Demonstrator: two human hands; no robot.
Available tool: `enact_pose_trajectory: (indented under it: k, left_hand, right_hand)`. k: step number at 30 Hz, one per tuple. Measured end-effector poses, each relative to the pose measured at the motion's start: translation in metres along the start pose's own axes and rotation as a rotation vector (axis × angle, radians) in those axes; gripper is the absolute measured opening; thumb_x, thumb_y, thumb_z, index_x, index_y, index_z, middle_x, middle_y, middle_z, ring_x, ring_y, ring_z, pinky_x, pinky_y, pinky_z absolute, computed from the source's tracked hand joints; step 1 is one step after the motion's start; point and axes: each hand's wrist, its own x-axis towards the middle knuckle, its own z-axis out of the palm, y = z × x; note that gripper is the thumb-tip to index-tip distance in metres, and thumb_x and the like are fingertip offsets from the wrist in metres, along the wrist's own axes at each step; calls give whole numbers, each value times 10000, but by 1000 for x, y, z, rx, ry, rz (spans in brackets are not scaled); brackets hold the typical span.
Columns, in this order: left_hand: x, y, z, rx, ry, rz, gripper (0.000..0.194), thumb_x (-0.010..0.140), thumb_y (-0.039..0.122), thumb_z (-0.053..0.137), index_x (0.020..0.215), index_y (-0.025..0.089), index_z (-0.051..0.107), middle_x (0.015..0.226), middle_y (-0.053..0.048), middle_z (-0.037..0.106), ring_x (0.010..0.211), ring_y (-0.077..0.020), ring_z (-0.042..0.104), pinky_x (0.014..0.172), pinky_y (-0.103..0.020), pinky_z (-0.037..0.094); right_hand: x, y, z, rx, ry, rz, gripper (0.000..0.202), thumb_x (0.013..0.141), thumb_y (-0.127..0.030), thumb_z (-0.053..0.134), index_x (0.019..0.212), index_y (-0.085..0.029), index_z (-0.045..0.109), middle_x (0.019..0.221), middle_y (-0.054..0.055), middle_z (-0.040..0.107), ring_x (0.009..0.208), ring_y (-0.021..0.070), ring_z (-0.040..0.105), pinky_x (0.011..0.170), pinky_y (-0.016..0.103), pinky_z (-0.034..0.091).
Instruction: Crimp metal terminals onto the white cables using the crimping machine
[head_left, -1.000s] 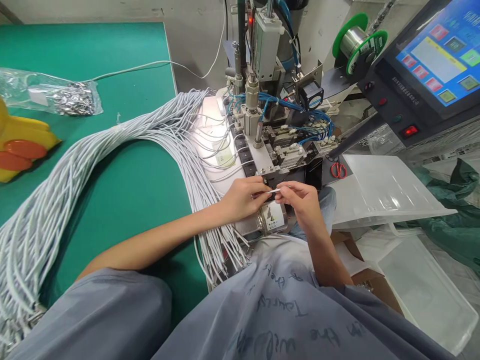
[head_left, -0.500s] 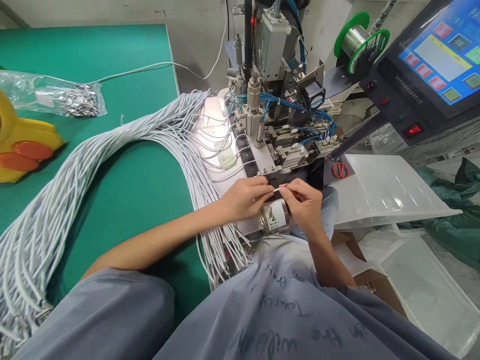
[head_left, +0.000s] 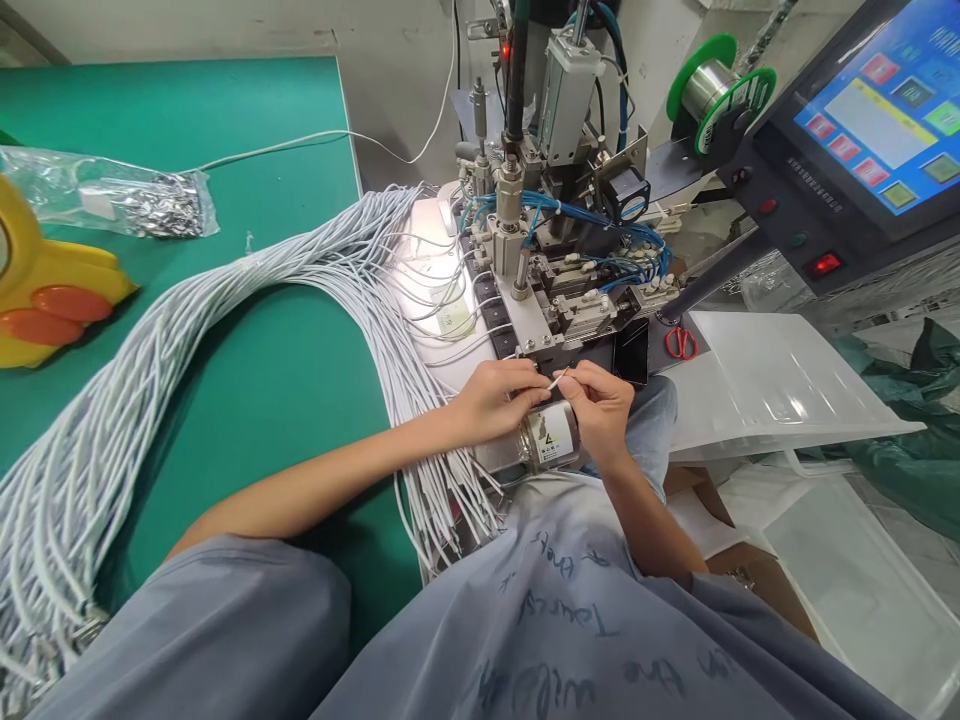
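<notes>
My left hand [head_left: 501, 400] pinches a thin white cable [head_left: 556, 381] near its end. Close against it, my right hand [head_left: 600, 405] is closed on the same cable's tip, where fine wires show faintly between the fingertips. Both hands are just in front of the machine [head_left: 525, 300] and above a labelled metal cylinder [head_left: 552, 434]. A large bundle of white cables [head_left: 247, 265] curves over the green table [head_left: 300, 380], and its loose ends hang left of the cylinder.
A bag of small metal parts [head_left: 169, 205] and a yellow toy [head_left: 56, 290] lie at the left. Red scissors [head_left: 681, 343], a solder spool [head_left: 709, 90] and a touchscreen [head_left: 885, 110] are at the right. White plastic sheeting [head_left: 780, 380] extends below the screen.
My right hand has shifted slightly left and turned a little, bringing it closer to my left hand. The upper part of the machine has moved slightly within the view.
</notes>
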Motion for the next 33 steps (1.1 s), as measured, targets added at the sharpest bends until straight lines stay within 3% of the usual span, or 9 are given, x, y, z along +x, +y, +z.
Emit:
enact_pose_trajectory:
  k: [4,7,9,14,17,22,24,33]
  left_hand:
    - [4,-7,-8,110,-90,180,246,903,163,405,840,124,640,693,-45,605,584,-94,535,537,-194,423]
    - [6,-10,-13,412,-124,384,295,890,100,336,866,107,630,673,-49,589,547,-109,499,496,-218,375]
    - [6,-10,-12,533,-104,420,306,883,81,325,850,113,628,659,-41,581,539,-112,489,494,-226,355]
    - [-2,-9,2,354,-72,141,257,907,181,397,801,145,628,657,-18,575,559,-93,517,504,-197,369]
    - [-4,-9,6,277,-143,76,265,922,201,393,823,131,628,677,-25,568,592,-92,540,544,-181,405]
    - [-2,-14,2,544,-443,-20,201,814,61,414,855,106,606,809,-58,588,574,-108,548,503,-208,396]
    - [-1,-16,2,624,-519,-53,213,788,37,412,856,105,602,826,-63,587,591,-119,569,510,-215,412]
    - [-1,-15,4,652,-577,-41,236,797,42,398,907,102,598,839,-70,588,625,-131,590,547,-225,466]
  right_hand:
    - [12,-1,-16,86,-248,111,179,718,-339,632,684,-179,705,589,-6,525,558,109,434,516,256,342]
    - [20,-3,-26,-24,-356,130,177,712,-300,629,617,-157,670,505,-45,385,499,82,342,501,247,312]
    - [22,-4,-26,-88,-356,98,188,716,-270,616,570,-152,633,485,-63,293,478,70,281,497,246,297]
    - [11,0,-8,-61,-116,30,218,732,-285,590,553,-162,605,487,-60,260,488,81,280,501,252,300]
    - [7,11,-2,-53,-35,78,210,747,-309,588,606,-161,634,505,-51,322,500,86,320,504,250,313]
    - [14,38,-13,-55,-153,201,189,737,-324,577,704,-161,666,669,19,613,650,136,530,623,271,432]
    - [18,46,-16,-25,-195,267,198,724,-323,574,761,-158,676,732,37,658,714,153,575,687,286,462]
    - [23,59,-12,18,-222,337,187,675,-338,601,661,-152,586,576,-29,543,549,98,472,586,248,416]
